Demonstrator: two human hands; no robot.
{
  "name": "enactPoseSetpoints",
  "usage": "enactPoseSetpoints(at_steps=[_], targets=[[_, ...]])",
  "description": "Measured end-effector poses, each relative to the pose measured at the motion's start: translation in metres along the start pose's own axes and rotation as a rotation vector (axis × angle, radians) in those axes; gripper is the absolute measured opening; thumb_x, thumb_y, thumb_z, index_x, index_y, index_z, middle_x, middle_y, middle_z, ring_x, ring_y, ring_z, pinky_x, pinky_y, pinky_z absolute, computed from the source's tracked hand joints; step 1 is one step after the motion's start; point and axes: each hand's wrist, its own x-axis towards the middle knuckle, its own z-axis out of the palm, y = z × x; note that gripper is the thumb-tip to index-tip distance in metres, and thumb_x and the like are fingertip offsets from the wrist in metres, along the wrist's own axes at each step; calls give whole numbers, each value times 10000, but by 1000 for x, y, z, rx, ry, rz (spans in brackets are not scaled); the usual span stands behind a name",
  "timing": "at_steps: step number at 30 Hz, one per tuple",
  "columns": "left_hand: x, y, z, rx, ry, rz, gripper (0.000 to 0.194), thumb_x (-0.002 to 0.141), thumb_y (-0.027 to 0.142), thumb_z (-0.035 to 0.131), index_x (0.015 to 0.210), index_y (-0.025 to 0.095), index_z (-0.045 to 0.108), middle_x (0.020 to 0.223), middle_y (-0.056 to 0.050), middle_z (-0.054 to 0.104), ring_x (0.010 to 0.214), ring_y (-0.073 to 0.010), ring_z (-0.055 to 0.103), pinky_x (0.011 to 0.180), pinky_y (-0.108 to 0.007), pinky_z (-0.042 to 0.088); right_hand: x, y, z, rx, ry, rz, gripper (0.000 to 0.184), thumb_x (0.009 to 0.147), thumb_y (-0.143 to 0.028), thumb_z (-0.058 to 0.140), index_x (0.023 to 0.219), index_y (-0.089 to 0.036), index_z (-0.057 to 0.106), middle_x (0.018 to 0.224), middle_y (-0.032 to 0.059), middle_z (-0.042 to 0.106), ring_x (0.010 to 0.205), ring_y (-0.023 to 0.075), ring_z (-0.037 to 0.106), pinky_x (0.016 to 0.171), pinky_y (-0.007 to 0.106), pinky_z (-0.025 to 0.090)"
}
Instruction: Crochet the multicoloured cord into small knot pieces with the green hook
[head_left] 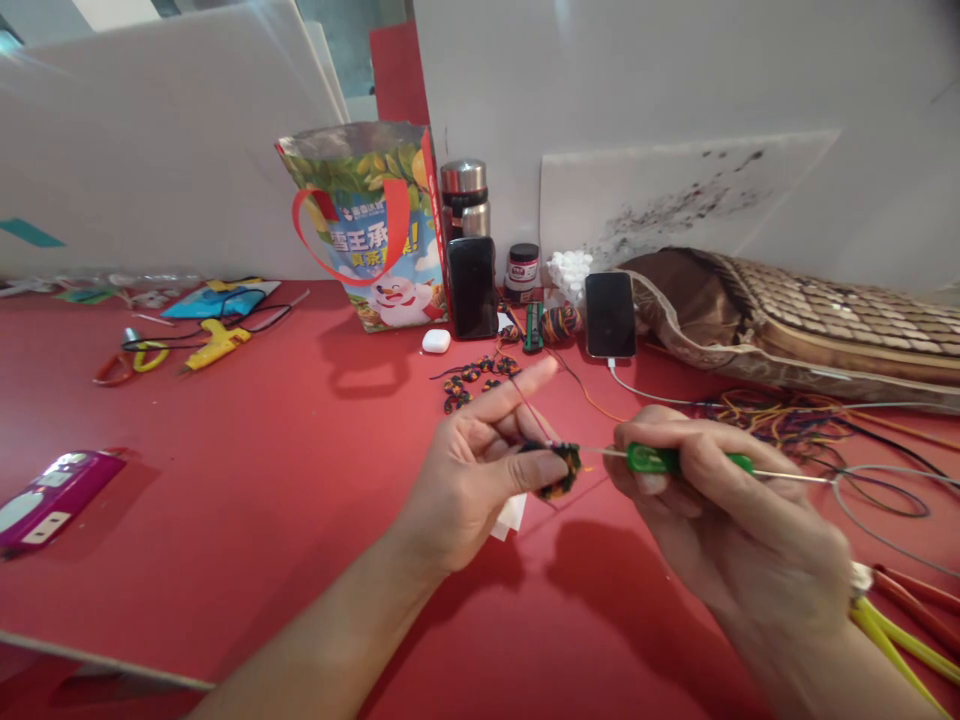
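My left hand (469, 485) pinches a small crocheted piece (573, 463) of dark, orange and green yarn between thumb and fingers. A dark reddish strand of yarn (531, 408) runs from the piece up to the raised index finger. My right hand (739, 510) is closed around the green handle of a crochet hook (654, 459), whose thin metal shaft points left at the piece. The hook's tip is too small to make out. Beyond my left hand lie several small crocheted curls (471, 372) in similar colours.
A multicoloured yarn ball (561, 323), two phones (472, 288) and a white earbud case (436, 341) are behind the hands. A printed bag (367, 240) and a flask (465, 195) stand at the back. Loose yarn (780, 415) lies right, a yellow glue gun (217, 343) left.
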Motion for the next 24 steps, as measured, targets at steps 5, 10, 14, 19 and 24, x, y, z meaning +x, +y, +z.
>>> enactPoseSetpoints(at_steps=[5, 10, 14, 19, 24], targets=[[2, -3, 5, 138, 179, 96, 688, 657, 139, 981, 1306, 251, 782, 767, 42, 684, 705, -79, 658, 698, -188, 560, -4, 15, 13, 103, 165, 141, 197, 792, -411, 923, 890, -241, 903, 590, 20, 633, 543, 80, 490, 513, 223, 444], [3, -7, 4, 127, 190, 101, 632, 688, 155, 965, 1288, 250, 790, 767, 40, 700, 686, -81, 657, 708, -213, 566, -3, 20, 16, 130, 201, 188, 207, 786, -414, 914, 900, -242, 898, 619, 28, 645, 555, 97, 476, 509, 249, 433], [5, -10, 1, 94, 197, 124, 627, 681, 142, 960, 1268, 288, 797, 842, 28, 730, 712, -84, 647, 690, -218, 553, -2, 23, 18, 168, 178, 235, 233, 742, -417, 943, 887, -241, 898, 629, 37, 668, 558, 97, 476, 519, 253, 435], [7, -9, -3, 120, 211, 120, 606, 678, 118, 950, 1242, 290, 812, 767, 40, 707, 698, -92, 650, 704, -228, 553, -2, 23, 19, 154, 146, 240, 235, 708, -405, 964, 888, -265, 903, 632, 43, 698, 563, 115, 474, 527, 283, 436], [6, -10, 2, 151, 196, 87, 678, 648, 125, 962, 1291, 257, 794, 695, 49, 678, 646, -90, 630, 671, -223, 538, -4, 20, 16, 78, 59, 117, 163, 776, -359, 924, 917, -280, 907, 676, 48, 711, 604, 141, 545, 557, 305, 447]])
